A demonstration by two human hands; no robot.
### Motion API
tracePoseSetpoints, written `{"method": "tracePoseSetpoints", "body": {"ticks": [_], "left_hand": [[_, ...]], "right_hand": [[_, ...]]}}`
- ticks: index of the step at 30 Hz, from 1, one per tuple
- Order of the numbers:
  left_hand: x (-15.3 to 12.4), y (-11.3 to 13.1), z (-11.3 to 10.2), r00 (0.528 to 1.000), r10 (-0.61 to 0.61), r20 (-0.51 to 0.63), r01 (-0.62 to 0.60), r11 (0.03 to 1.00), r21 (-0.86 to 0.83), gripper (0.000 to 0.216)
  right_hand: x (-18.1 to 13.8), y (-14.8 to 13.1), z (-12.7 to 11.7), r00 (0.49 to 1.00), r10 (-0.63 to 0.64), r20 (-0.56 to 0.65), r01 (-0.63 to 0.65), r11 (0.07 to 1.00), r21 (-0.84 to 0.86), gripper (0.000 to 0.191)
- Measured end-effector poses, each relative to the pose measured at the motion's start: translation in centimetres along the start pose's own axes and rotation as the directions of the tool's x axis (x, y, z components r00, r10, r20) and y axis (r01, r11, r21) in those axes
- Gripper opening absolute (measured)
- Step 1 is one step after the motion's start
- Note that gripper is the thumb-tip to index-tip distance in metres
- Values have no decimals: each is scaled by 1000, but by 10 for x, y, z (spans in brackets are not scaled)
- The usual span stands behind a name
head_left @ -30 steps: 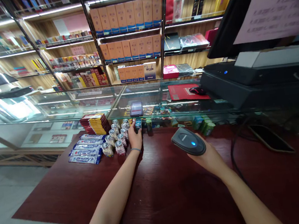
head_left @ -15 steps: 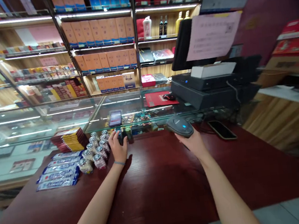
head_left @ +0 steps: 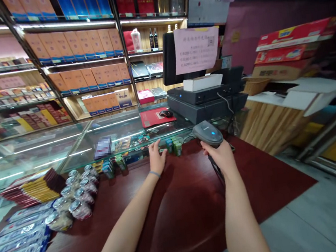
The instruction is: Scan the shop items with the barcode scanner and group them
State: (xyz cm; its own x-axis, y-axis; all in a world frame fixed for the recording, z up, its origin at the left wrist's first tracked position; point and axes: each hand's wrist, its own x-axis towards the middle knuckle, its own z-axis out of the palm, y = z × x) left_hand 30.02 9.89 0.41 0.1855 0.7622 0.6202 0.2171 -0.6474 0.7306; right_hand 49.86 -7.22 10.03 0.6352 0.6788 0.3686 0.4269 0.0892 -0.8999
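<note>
Left hand (head_left: 159, 159) and right hand (head_left: 223, 157) are both totally bare, fingers included. Only thing worn that I can spot is a skinny wristband (head_left: 154, 174) just behind the left one, greyish blue, kinda like a hair tie. It's way too small to tell if there's a pattern or any print on it. Left forearm (head_left: 130, 230) and right forearm (head_left: 239, 215) are uncovered right to where the view cuts off, pretty slim, tapering toward the hands.

Right hand (head_left: 223, 157) grips scanner (head_left: 207, 133); left hand (head_left: 157, 160) spread near small green cans (head_left: 177, 147).
</note>
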Motion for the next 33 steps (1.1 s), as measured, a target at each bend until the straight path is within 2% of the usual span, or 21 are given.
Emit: {"method": "tracePoseSetpoints", "body": {"ticks": [4,8,14,17,19,22,24,28,31,33], "left_hand": [[8,-9,37,998,-49,26,50,999,-10,52],[7,-16,55,995,-101,16,101,995,-14,47],[5,-13,60,998,-67,18,67,998,-9,39],[5,-7,55,998,-65,5,65,998,1,31],[4,-2,46,994,-102,-42,100,995,-29,29],[-1,7,18,978,-176,-113,156,974,-165,33],[-8,13,-12,968,-228,-110,186,936,-299,37],[-27,21,-93,922,-387,-15,317,776,-545,50],[-43,22,-154,879,-475,37,393,678,-622,58],[-53,21,-186,864,-502,46,407,640,-652,59]], "right_hand": [[2,7,-7,997,61,-51,-58,997,54,39],[2,7,-8,995,96,-26,-94,994,61,38],[1,6,-2,993,111,39,-115,983,143,39],[0,5,4,990,125,62,-136,969,206,37],[-2,2,7,993,98,62,-109,974,199,34],[-6,-5,10,997,32,72,-40,993,113,29],[-9,-10,12,995,-5,99,2,1000,31,28],[-16,-15,25,986,-24,162,42,993,-107,30],[-24,-17,42,969,-27,245,71,982,-173,30],[-32,-19,55,952,-53,302,119,971,-206,30]]}}
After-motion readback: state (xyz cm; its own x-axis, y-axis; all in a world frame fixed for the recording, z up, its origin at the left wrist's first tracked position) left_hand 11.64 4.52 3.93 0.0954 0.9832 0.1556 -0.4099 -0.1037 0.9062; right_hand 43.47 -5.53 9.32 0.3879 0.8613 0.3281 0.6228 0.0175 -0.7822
